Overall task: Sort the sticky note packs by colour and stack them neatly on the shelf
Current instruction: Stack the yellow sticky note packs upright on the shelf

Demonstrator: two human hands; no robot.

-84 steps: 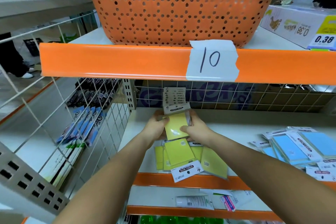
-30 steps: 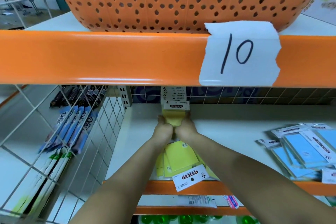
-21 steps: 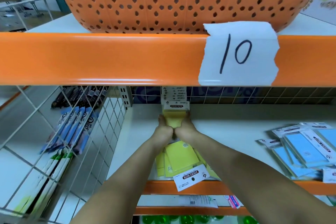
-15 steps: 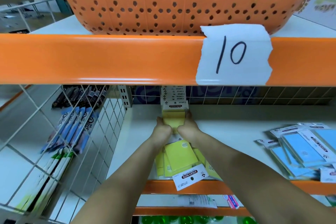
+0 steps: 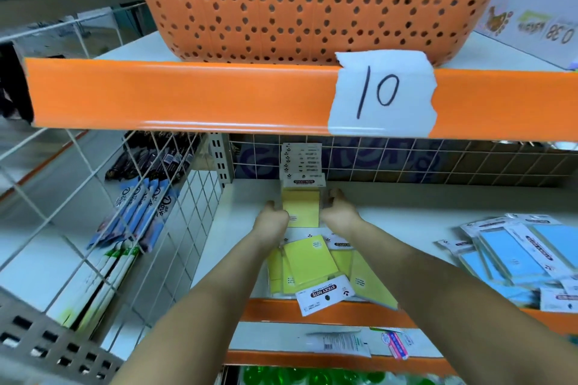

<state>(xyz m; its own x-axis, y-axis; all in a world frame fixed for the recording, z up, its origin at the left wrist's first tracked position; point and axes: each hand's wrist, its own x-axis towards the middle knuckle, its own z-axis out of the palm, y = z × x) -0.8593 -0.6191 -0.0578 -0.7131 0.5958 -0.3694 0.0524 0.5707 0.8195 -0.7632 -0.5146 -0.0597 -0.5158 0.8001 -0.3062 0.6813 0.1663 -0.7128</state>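
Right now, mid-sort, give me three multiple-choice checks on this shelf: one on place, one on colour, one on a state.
1. Where does the neat yellow stack stand?
A. at the shelf's back, by the wire grid
B. in the orange basket
C. on the blue packs

2. What colour are the packs heaped at right?
A. pink
B. green
C. blue

3. How are the loose yellow packs near the front edge?
A. squared up
B. overlapping and askew
C. hanging on hooks

Key: 1 A, its header cards lean on the grid, left hand and right hand flanking it. 2 C, light blue faces show. 3 B, they lie at different angles.
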